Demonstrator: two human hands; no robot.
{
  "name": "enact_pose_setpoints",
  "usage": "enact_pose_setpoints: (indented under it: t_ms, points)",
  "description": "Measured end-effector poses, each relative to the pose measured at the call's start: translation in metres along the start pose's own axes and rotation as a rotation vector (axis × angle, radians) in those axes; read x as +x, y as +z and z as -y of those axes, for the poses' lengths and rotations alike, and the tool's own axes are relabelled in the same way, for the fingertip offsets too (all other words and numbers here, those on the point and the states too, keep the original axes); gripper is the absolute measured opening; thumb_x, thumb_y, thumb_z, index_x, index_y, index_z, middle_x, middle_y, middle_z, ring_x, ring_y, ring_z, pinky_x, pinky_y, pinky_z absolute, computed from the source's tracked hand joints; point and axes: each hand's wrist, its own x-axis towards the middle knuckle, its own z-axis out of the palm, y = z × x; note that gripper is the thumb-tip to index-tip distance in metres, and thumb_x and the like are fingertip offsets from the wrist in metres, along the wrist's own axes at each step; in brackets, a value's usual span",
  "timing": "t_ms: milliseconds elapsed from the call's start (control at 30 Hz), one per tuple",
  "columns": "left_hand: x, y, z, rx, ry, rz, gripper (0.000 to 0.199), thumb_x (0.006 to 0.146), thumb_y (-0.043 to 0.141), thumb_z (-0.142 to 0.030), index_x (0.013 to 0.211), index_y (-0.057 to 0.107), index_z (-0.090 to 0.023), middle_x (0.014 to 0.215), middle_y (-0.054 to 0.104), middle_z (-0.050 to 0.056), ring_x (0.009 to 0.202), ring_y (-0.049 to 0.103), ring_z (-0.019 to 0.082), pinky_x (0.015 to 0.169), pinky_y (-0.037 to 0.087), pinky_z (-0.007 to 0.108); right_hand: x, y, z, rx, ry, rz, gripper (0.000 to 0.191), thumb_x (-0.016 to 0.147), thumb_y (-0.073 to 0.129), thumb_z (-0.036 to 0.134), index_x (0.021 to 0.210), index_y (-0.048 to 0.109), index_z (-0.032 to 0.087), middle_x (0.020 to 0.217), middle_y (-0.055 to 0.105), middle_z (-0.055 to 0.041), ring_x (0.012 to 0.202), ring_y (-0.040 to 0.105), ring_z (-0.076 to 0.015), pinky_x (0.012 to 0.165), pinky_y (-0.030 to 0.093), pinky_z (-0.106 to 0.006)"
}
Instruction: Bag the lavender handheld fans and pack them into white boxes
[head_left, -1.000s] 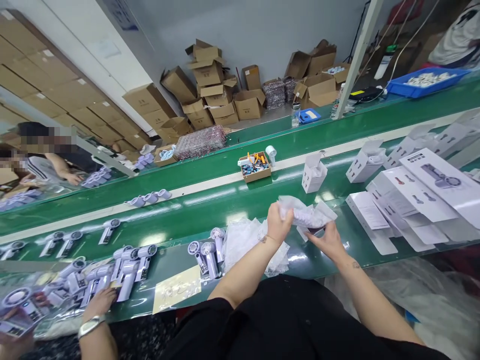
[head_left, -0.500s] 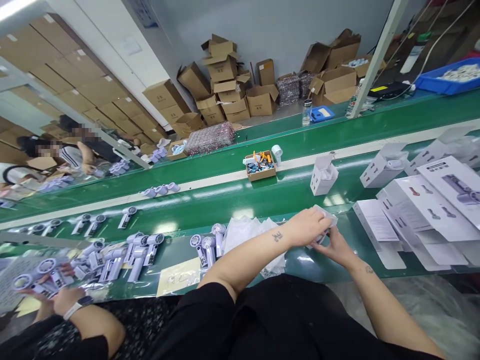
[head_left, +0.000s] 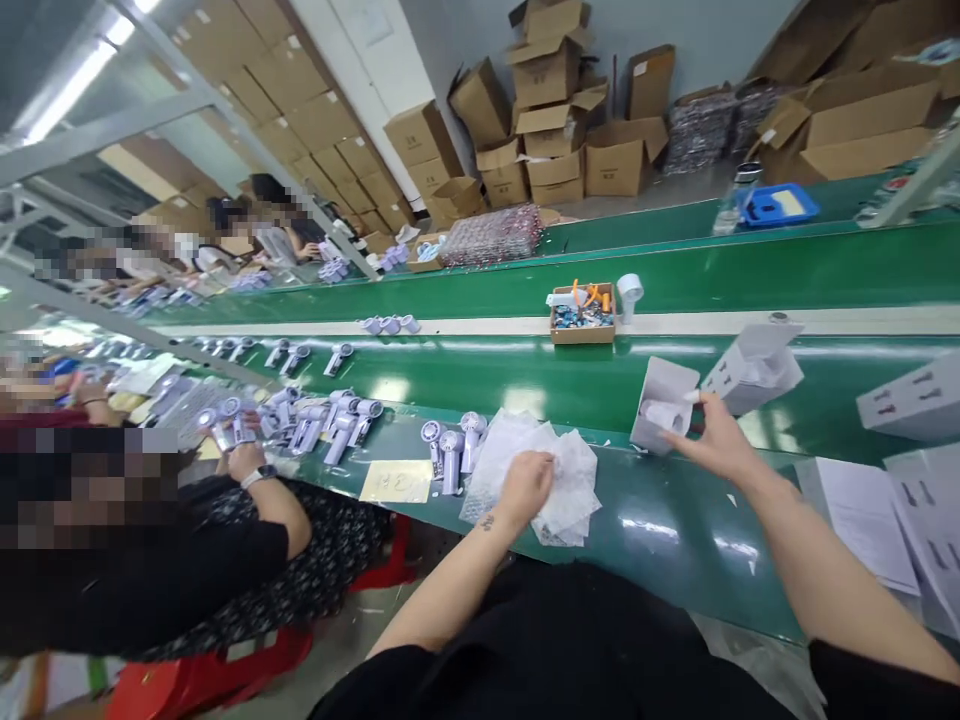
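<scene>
Head view: right hand [head_left: 712,440] at one o'clock holds open white cardboard box [head_left: 670,380]; left hand [head_left: 528,485] at eleven curls over translucent plastic sheets [head_left: 574,480], grip I cannot tell.

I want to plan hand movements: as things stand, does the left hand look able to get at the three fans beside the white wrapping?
Probably yes: the left hand is at the wrapping, and the fans lie close by its left edge, with only low wrapping seen between.
</scene>
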Motion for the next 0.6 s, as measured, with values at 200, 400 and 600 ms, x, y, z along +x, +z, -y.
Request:
enact_pose_setpoints:
  t_ms: [200, 400, 600]
  points:
    - [-0.013, 0.025, 0.069, 0.202, -0.373, 0.277, 0.058, 0.069, 0.071, -0.036, 0.119, 0.048, -0.017, 0.117, 0.054, 0.015, 0.114, 0.043, 0.033, 0.092, 0.035, 0.043, 0.119, 0.039, -0.026, 0.025, -0.052, 0.166, 0.070, 0.060, 0.072, 0.032, 0.117, 0.035, 0.018, 0.103, 0.059, -0.0118, 0.087, 0.062, -0.0268, 0.074, 0.053, -0.043]
    - [-0.010, 0.038, 0.069, 0.228, -0.322, 0.275, 0.027, 0.073, 0.062, -0.029, 0.097, 0.056, -0.017, 0.108, 0.054, 0.013, 0.110, 0.043, 0.031, 0.091, 0.033, 0.042, 0.086, 0.044, -0.010, 0.085, -0.012, -0.064, 0.062, 0.069, 0.064, 0.035, 0.122, 0.037, 0.019, 0.123, 0.050, -0.0152, 0.110, 0.054, -0.0271, 0.076, 0.055, -0.038]
    - [-0.010, 0.018, 0.083, -0.250, -0.246, 0.107, 0.028, 0.069, 0.059, -0.021, 0.097, 0.056, -0.020, 0.099, 0.059, 0.006, 0.101, 0.052, 0.025, 0.089, 0.039, 0.036, -0.085, -0.004, -0.029, -0.131, 0.284, -0.478, 0.047, 0.075, 0.058, 0.045, 0.113, 0.050, 0.019, 0.105, 0.060, -0.0114, 0.094, 0.061, -0.0253, 0.077, 0.053, -0.043]
